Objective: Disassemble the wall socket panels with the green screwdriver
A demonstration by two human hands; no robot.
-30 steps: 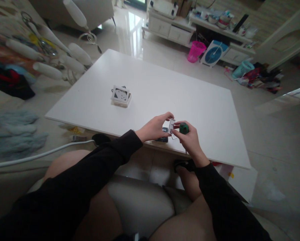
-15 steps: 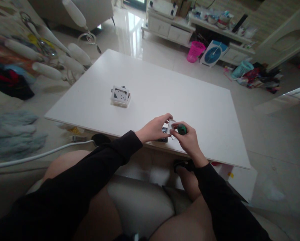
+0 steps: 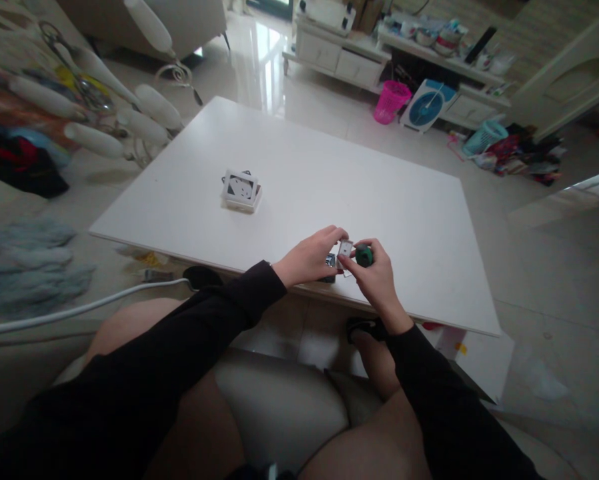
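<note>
Near the front edge of the white table, my left hand point(image 3: 309, 258) pinches a small white plastic piece point(image 3: 346, 249), shaped like a wall switch part, between thumb and fingers. My right hand point(image 3: 378, 275) is closed around a green and black screwdriver point(image 3: 364, 256); its handle end faces me and its shaft is hidden. The right thumb and fingertips also touch the white piece's right side. Partly covered by my left hand, a dark part point(image 3: 330, 264) with metal bits lies just under the white piece. Farther left sits a stack of socket plates point(image 3: 240, 189), a white frame on top.
The white table point(image 3: 299, 173) spans the view before me. A white cable point(image 3: 104, 301) runs at left by my leg. Chandelier arms point(image 3: 154, 107) show at upper left. Beyond stand a pink basket point(image 3: 391, 102), a blue and white fan point(image 3: 426, 107) and a cluttered cabinet point(image 3: 324, 57).
The white piece has been tilted between my hands, so more of its broad face shows now. My right fingers have shifted slightly on it. The socket plate stack is unmoved.
</note>
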